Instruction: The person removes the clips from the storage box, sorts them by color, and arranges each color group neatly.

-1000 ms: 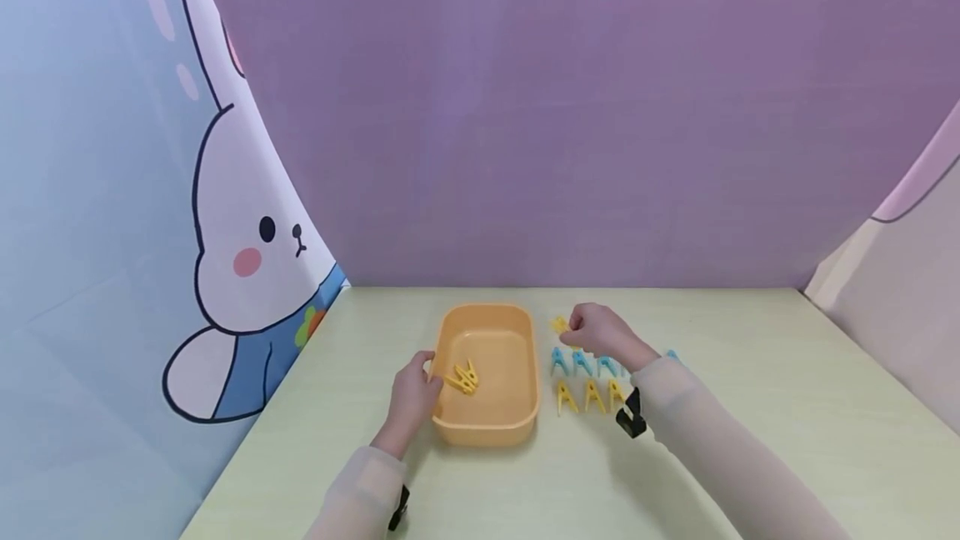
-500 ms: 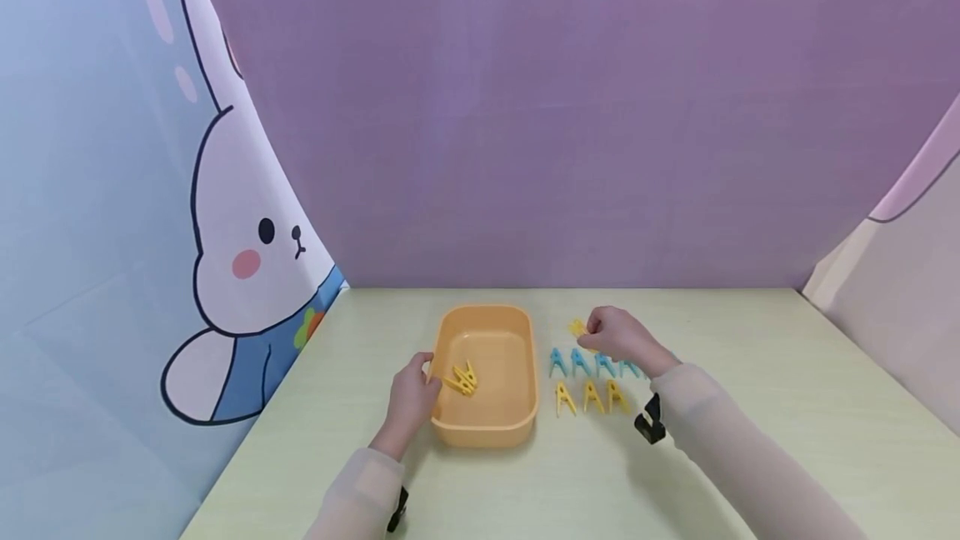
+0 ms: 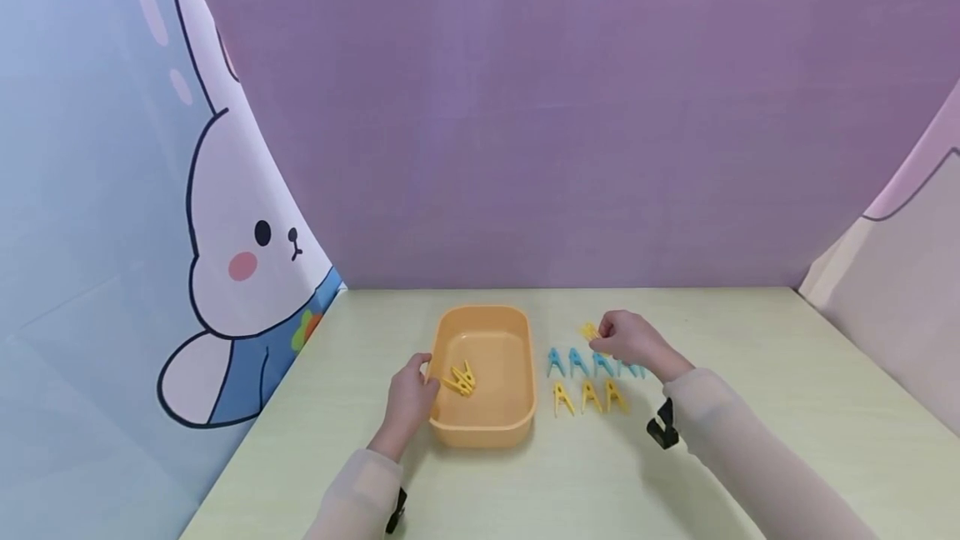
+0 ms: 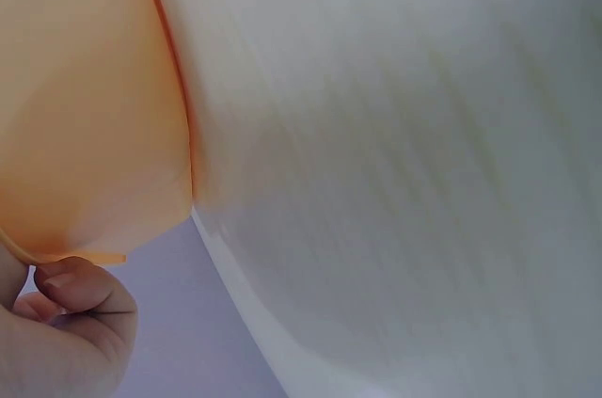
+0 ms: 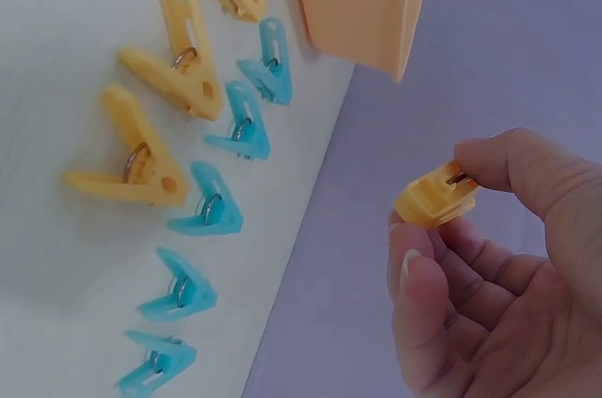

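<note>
Right hand [image 3: 636,342] pinches yellow clip [image 5: 435,197] between thumb and fingertips; left hand [image 3: 411,392] grips left rim of bin [image 3: 519,382]. Held clip lies right of bin, well apart from it, off far side of blue clips [image 3: 577,362]; height above surface [image 3: 600,473] hard to judge. Clip's long axis unclear, seen nearly end-on. Bin's long axis runs away from person. Right hand nearer blue row; three loose yellow clips [image 3: 590,397] lie nearer person. Two clips [image 3: 461,380] in bin, toward left hand.
</note>
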Motion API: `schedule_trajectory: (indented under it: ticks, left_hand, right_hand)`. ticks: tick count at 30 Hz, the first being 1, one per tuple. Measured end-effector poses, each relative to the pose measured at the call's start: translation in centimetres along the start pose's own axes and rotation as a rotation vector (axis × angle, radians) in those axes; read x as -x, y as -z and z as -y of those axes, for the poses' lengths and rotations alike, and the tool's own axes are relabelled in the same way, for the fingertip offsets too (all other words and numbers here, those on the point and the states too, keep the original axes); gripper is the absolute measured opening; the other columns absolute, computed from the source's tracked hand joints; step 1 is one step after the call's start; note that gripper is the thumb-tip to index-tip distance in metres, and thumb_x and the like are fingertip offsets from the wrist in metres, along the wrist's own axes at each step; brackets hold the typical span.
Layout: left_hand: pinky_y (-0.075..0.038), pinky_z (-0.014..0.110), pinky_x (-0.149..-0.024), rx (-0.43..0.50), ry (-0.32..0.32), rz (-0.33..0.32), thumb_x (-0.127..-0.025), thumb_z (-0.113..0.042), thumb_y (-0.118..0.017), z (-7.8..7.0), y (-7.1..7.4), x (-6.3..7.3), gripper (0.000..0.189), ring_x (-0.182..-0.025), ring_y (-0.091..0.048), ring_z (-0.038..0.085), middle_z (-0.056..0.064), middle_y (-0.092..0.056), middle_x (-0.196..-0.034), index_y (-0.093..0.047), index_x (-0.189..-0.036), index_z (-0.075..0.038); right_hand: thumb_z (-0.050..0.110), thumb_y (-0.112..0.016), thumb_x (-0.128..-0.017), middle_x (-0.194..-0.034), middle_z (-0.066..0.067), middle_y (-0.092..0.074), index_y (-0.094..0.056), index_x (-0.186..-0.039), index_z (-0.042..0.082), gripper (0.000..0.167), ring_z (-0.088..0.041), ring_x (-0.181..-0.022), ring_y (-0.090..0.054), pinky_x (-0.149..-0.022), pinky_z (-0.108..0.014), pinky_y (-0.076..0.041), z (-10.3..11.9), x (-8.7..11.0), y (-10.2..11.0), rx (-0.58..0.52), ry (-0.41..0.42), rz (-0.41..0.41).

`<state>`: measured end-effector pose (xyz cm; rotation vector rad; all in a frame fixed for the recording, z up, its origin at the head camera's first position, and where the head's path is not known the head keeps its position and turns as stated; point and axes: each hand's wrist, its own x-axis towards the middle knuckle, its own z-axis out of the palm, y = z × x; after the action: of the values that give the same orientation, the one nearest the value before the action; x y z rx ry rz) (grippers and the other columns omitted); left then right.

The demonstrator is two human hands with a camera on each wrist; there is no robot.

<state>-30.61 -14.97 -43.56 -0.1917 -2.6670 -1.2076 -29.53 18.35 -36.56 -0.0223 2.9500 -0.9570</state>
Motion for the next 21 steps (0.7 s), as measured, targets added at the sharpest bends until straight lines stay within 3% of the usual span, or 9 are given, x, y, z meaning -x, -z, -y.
schedule_trajectory:
  ticks: [21]
  left_hand:
    - [-0.037, 0.026, -0.044, 0.006, -0.018, -0.003, -0.079, 0.001, -0.054, 0.5, 0.1, -0.2, 0.043, -0.049, -0.039, 0.012, 0.003, -0.043, -0.062, -0.051, -0.121, 0.005]
  right_hand:
    - [0.016, -0.064, -0.083, -0.073, -0.006, -0.051, -0.052, -0.084, 0.003, 0.017, -0.017, -0.057, -0.048, -0.049, -0.030, -0.045, -2.3, 1.2, -0.1, -0.022, -0.008, -0.012]
